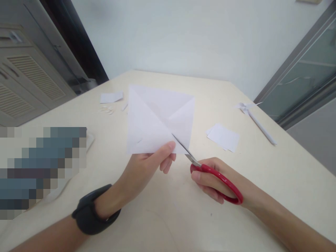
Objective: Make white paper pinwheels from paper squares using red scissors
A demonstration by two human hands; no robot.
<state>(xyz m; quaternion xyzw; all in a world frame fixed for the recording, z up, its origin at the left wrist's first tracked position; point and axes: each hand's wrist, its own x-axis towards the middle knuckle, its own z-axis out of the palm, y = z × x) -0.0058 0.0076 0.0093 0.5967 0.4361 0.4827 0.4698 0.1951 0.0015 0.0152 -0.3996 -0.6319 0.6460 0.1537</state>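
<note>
White paper sheet is hovering above the desk, approx. midway btw its L and R edges. It's looking rectangular, w/ diag. lines running in from both upper corners (creases or cuts, can't tell) and a small dark mark showing lower L. L hand is pinching its bottom edge, thumb pressing in front, other fingers mostly hiding behind. R hand is gripping red-handled scissors, fingers wrapping the loops; one blade is crossing the sheet's front, lower R. Rolled paper stick is lying nr the desk's R edge.
</note>
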